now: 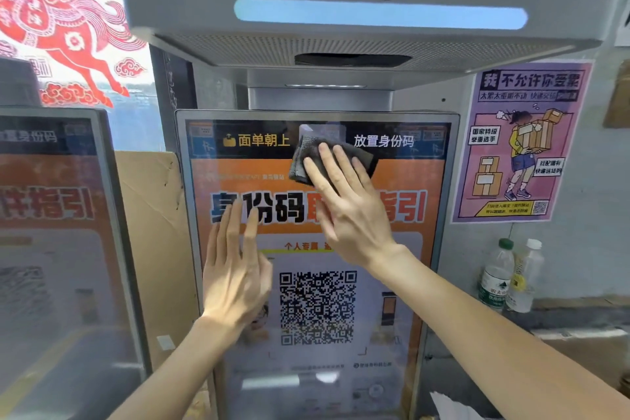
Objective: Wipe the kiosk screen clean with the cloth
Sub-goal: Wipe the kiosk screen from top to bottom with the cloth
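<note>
The right hand [344, 211] presses the dark grey folded cloth [327, 160] flat under outstretched fingers [324, 177]; most of the tall, upright kiosk screen [402, 283] lies below them.

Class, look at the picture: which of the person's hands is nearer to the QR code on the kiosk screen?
Left. The left hand lies beside the QR code; the right hand is above it.

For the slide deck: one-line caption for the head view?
Right hand presses a dark cloth flat near the kiosk screen top; left hand open beside it.
</note>
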{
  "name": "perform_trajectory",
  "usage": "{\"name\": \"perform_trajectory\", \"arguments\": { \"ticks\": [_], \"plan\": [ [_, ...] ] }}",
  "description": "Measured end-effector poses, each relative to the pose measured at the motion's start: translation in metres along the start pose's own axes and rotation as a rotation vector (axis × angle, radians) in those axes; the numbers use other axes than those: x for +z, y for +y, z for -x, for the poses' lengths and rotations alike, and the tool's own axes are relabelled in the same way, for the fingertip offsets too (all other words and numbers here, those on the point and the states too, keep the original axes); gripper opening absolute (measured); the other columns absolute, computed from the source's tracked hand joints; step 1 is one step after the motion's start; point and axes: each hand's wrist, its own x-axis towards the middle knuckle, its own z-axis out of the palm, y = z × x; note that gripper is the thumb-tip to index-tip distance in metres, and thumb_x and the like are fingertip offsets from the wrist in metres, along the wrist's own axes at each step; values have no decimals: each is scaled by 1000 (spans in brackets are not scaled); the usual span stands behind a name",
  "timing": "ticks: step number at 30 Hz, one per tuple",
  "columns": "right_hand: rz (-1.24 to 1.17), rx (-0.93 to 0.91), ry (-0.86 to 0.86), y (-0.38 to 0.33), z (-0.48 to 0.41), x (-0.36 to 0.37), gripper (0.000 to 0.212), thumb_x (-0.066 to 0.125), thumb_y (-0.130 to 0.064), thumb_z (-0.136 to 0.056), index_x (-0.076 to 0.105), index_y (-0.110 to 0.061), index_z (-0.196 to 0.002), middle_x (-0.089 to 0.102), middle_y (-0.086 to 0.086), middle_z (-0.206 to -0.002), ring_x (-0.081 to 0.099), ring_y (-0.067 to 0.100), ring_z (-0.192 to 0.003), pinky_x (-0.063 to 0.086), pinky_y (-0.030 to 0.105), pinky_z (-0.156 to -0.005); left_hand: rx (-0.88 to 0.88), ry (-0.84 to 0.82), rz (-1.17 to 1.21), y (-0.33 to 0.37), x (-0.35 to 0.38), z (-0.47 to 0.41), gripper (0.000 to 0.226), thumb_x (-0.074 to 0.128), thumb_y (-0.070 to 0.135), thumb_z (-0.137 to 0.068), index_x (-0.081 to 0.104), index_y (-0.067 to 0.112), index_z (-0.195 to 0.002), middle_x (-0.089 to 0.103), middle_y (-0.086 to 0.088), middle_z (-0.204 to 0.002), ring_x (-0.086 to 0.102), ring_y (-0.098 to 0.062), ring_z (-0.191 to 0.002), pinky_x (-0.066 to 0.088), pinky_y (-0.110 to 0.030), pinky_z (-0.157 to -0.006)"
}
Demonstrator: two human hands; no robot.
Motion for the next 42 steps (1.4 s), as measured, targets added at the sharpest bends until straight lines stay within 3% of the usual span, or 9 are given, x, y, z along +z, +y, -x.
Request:
{"name": "perform_trajectory", "arguments": {
  "ticks": [4,9,14,22,28,35,38,42],
  "plan": [
    [-9,-33,-31,-9,13,11,58,45,-24,-107,37,-14,-163,24,13,-172,16,29,-162,15,47,-132,47,-75,-4,-8,2,2,77,46,23,-91,20,8,-162,9,-21,-172,10,-37,-160,17,-54,-128],
    [15,-141,-142,-13,61,22,60,47,-28,-109,30,-18,-165,18,10,-174,11,27,-163,18,49,-131,53,-83,-13,-10,3,3,82,55,19,-90,19,8,-163,8,-20,-172,9,-36,-161,20,-54,-127],
    [29,-87,-63,-16,26,17,60,48,-25,-107,34,-17,-164,22,11,-173,16,27,-162,17,48,-132,55,-74,11,-12,1,5,88,69,13,-86,25,5,-162,8,-20,-173,9,-36,-161,13,-49,-130],
    [-20,-83,-84,-38,26,29,60,49,-26,-108,33,-15,-164,20,11,-174,12,28,-163,14,48,-132,103,-94,12,-25,-6,3,87,64,11,-87,24,10,-164,7,-13,-174,10,-29,-161,3,-38,-131],
    [31,-186,-137,-36,46,29,58,41,-30,-109,30,-18,-166,19,10,-174,13,28,-163,15,48,-132,71,-62,-16,-45,-9,17,80,56,13,-87,28,7,-162,11,-19,-172,12,-35,-160,18,-54,-128],
    [-38,-41,14,-66,-30,34,56,47,-24,-107,40,-15,-162,26,13,-172,17,29,-162,17,50,-132,8,-34,30,-47,-11,18,82,62,12,-90,23,1,-161,14,-17,-172,18,-33,-159,12,-46,-130],
    [-64,-40,8,-76,-27,41,56,47,-24,-107,40,-15,-162,26,11,-172,16,28,-162,15,49,-132,20,-51,17,-50,-9,19,79,56,17,-93,20,1,-161,12,-16,-173,16,-32,-160,11,-45,-131],
    [-62,-117,-70,-80,12,50,57,50,-24,-107,38,-18,-163,24,9,-173,13,26,-163,13,46,-133,29,-65,7,-54,-8,19,86,71,13,-89,25,-3,-160,16,-18,-172,15,-30,-160,12,-44,-130]
  ]
}}
